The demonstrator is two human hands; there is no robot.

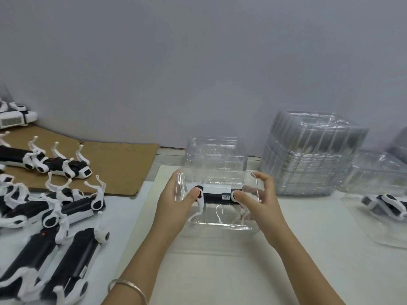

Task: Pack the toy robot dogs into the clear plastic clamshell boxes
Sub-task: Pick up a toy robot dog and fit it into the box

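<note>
A black-and-white toy robot dog [217, 195] lies on its side inside an open clear clamshell box [217, 223] in the middle of the table. The box's lid half [214, 159] stands up behind it. My left hand [176, 202] grips the dog's left end, thumb on its hip joint. My right hand [258, 200] grips the dog's right end with the thumb on the other joint and the fingers reaching past the clear wall. Several loose robot dogs [50, 219] lie on their backs at the left.
A tall stack of empty clamshell boxes [308, 153] stands at the back right. A packed clamshell with a dog [383, 203] sits at the right edge. Brown cardboard [114, 166] lies under the far-left dogs. A grey wall rises close behind the table.
</note>
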